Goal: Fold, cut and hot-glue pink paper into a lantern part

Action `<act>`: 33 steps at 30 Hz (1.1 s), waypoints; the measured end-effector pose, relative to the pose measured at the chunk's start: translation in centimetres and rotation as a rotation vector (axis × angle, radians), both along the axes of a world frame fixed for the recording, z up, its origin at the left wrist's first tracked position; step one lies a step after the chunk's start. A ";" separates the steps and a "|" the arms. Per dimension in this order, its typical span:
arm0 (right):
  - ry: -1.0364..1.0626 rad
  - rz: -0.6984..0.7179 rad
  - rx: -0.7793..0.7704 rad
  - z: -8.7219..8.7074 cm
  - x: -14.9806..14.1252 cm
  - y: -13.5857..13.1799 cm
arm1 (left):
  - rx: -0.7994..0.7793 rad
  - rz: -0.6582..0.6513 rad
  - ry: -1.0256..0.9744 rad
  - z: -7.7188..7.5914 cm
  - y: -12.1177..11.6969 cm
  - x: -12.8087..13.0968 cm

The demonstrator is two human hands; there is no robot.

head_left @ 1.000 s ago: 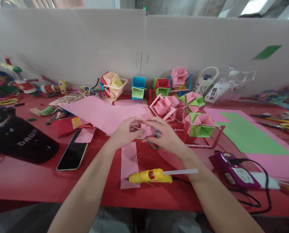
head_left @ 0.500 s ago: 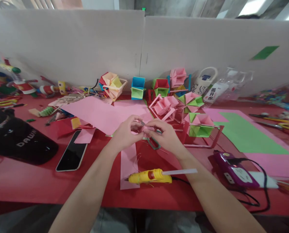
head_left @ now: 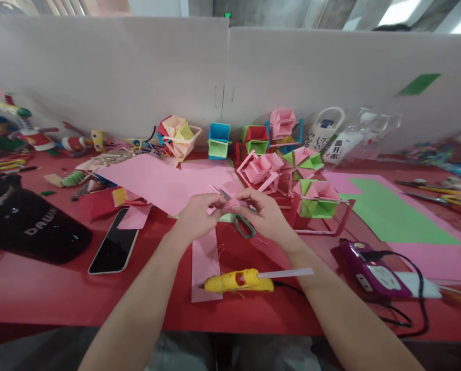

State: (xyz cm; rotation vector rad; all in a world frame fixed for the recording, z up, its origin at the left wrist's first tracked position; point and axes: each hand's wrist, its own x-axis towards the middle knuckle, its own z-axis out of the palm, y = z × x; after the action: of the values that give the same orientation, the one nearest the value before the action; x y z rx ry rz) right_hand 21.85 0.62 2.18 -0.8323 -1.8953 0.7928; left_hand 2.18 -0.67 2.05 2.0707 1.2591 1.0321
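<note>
My left hand (head_left: 195, 216) and my right hand (head_left: 268, 215) meet above the red table (head_left: 45, 293), both pinched on a small piece of pink paper (head_left: 230, 204) held between their fingertips. Green-handled scissors (head_left: 241, 222) lie on the table just under the hands. A narrow pink paper strip (head_left: 204, 263) lies below my left hand, with a yellow glue gun (head_left: 238, 281) resting across its lower end. A large pink sheet (head_left: 164, 183) is spread behind the hands.
Folded paper models (head_left: 315, 198) in pink, green, blue and red crowd the back centre. A phone (head_left: 113, 247) and black bag (head_left: 25, 221) sit left. A purple device (head_left: 373, 269) with black cable and green sheet (head_left: 393, 214) lie right. White boards (head_left: 137, 72) wall the back.
The hands have drawn slightly apart and lower, pinching the pink piece thinner between them. The scissors under them now show more.
</note>
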 end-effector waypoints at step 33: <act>-0.128 0.061 0.070 0.8 0.7 -0.2 | 0.193 -0.035 0.217 0.1 -0.7 -0.1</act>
State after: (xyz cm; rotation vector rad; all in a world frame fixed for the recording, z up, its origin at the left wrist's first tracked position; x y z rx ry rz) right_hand 22.50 0.37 3.02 -0.8012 -2.0580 0.7210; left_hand 2.08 -1.41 2.15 2.3980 1.2629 0.9663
